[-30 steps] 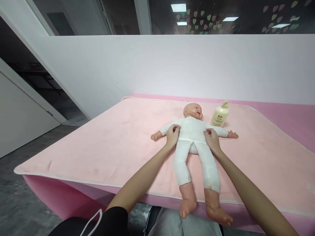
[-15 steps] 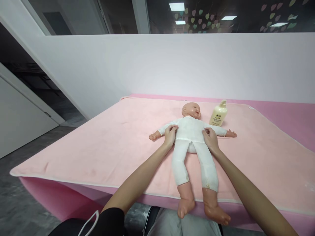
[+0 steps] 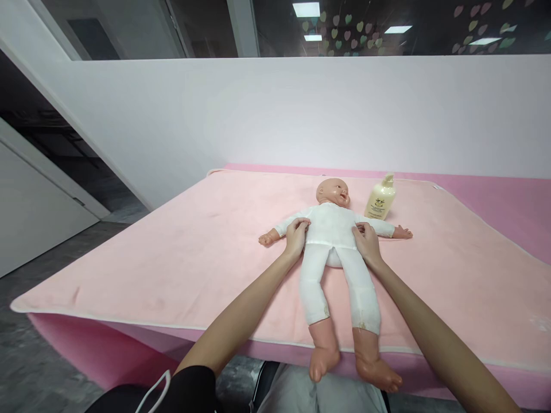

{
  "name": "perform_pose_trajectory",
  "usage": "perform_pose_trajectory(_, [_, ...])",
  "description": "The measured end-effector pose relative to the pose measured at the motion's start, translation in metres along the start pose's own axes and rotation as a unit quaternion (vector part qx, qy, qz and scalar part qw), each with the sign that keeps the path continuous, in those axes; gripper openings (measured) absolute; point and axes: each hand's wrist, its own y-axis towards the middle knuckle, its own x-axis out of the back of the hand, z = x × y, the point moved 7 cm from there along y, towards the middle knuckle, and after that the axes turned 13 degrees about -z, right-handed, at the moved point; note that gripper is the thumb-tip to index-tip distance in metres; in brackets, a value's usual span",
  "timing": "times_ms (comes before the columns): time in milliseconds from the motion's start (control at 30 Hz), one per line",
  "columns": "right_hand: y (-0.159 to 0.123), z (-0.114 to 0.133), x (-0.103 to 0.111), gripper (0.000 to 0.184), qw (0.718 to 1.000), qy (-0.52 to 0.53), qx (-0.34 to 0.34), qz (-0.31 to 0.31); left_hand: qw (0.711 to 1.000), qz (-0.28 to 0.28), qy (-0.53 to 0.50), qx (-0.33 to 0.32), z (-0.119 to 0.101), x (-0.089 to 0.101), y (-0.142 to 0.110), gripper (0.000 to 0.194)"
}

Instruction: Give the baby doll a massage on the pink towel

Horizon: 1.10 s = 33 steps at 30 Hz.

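A baby doll [image 3: 331, 226] with a white cloth body lies on its back on a pink blanket [image 3: 172, 264], head away from me and feet over the near edge. My left hand [image 3: 297, 236] is closed at the left side of its torso, below the doll's arm. At the opposite side, my right hand [image 3: 367, 240] has its fingers pressed together against the torso. Both hands seem to grip the doll's sides, though the undersides of the fingers are hidden. Beyond the doll's outstretched right-hand arm stands a pale yellow pump bottle [image 3: 380, 198].
The blanket covers a pink table [image 3: 508, 206] set against a white wall [image 3: 301, 115]. Above the wall is a dark window [image 3: 413, 28] with heart decorations. A white door [image 3: 38, 206] stands at the left. My lap is under the near edge.
The view has shifted very slightly. Both hands keep their places at the doll's sides, and the doll and bottle lie as before.
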Motion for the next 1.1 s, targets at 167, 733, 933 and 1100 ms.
perform_pose_trajectory(167, [-0.0005,0.0015,0.0009,0.026,1.000,-0.003,0.003,-0.003,1.000,-0.004,-0.002,0.001,0.0006,0.0001,0.0000,0.012])
perform_pose_trajectory(733, [0.0001,0.0021,0.0011,0.028,1.000,-0.014,-0.005,0.003,1.000,0.004,-0.009,0.009,-0.0029,-0.0011,-0.0021,0.012])
perform_pose_trajectory(933, [0.0006,0.0018,0.0016,0.027,1.000,-0.015,-0.010,0.000,1.000,0.005,-0.007,0.005,-0.0041,-0.0010,-0.0025,0.013])
perform_pose_trajectory(1100, [0.0004,0.0030,0.0018,0.027,1.000,-0.010,-0.006,0.003,1.000,0.005,-0.016,0.007,0.0004,-0.0017,0.0002,0.013])
